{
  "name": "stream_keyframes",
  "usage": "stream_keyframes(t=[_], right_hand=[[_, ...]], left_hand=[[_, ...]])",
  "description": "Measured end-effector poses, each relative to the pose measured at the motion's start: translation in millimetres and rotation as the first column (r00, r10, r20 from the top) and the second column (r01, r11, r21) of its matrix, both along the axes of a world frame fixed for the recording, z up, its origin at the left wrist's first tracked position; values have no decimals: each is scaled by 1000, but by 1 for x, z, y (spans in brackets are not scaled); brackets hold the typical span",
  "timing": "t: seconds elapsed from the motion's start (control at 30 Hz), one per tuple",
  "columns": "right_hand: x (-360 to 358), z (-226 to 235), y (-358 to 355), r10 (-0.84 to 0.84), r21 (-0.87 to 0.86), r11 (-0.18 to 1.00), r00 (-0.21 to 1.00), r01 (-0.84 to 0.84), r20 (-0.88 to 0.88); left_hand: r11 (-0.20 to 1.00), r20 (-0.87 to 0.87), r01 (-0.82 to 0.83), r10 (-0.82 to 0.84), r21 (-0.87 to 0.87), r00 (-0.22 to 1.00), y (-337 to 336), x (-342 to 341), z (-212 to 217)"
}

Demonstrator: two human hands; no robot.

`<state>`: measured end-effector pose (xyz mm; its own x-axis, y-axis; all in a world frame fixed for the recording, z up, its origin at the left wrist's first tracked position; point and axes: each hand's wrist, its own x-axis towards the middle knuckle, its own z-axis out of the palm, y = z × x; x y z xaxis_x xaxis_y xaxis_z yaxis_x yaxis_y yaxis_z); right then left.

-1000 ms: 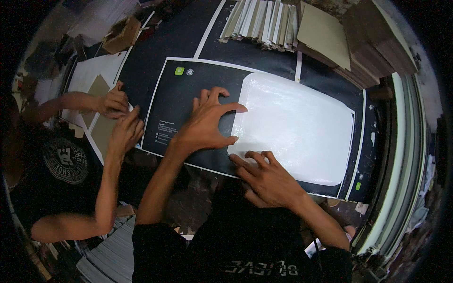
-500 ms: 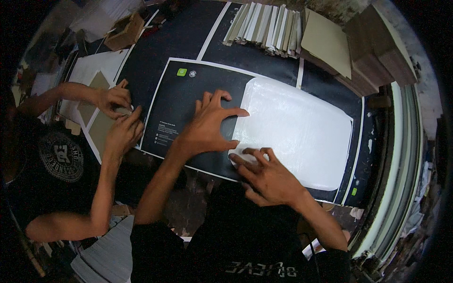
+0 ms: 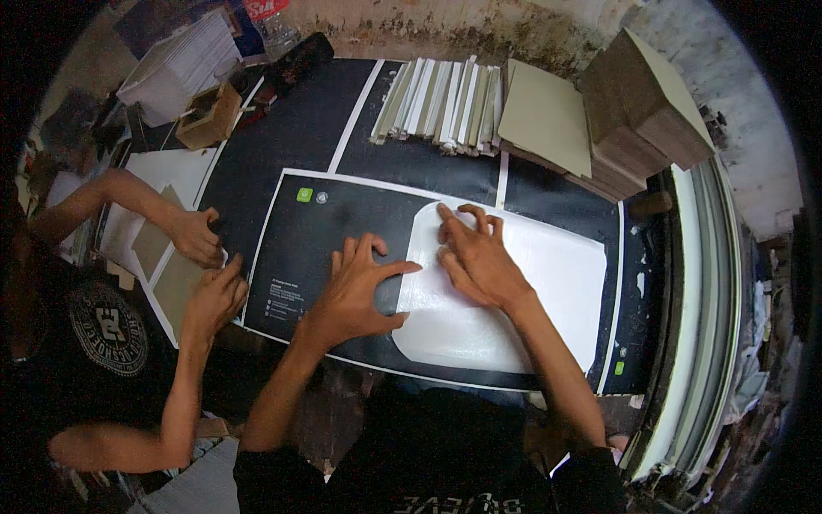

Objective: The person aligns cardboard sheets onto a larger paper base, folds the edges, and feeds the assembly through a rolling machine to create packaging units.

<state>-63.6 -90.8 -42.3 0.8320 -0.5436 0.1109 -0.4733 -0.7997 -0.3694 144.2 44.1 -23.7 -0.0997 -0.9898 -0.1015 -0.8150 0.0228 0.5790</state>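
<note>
A glossy white sheet with clipped corners [image 3: 539, 291] lies flat on a larger black printed sheet with a white border [image 3: 342, 206]. My left hand [image 3: 349, 295] arches over the black sheet, fingers apart, its thumb and index fingertip at the white sheet's left edge. Over the white sheet, my right hand [image 3: 484, 264] reaches to its far left corner, index finger stretched and the others loosely bent. Neither hand grips anything.
To my left, a co-worker's hands [image 3: 205, 265] meet over grey board and white sheets. Behind lie a bundle of narrow strips [image 3: 441, 103], stacked grey-brown boards [image 3: 548, 116] and a wooden box [image 3: 208, 116]. Long pale rails [image 3: 698, 325] run along the right.
My right hand has moved from the white sheet's near left corner to its far left corner. My left hand stays at the left edge. The view has tilted up, showing more wall.
</note>
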Motion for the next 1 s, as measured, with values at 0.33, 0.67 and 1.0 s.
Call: stream_keyframes(t=[0.33,0.67,1.0], right_hand=[[-2,-6,-12,-103,-89,991,995,103,9],[-141,39,37,-443,97,896,890,433,114],[-222,10,13,-630,62,772,775,632,-46]], left_hand=[[999,59,32,-33,15,998,-13,-14,10],[938,86,336,-329,-80,940,-65,-79,44],[840,238,533,-541,102,807,-102,-156,35]])
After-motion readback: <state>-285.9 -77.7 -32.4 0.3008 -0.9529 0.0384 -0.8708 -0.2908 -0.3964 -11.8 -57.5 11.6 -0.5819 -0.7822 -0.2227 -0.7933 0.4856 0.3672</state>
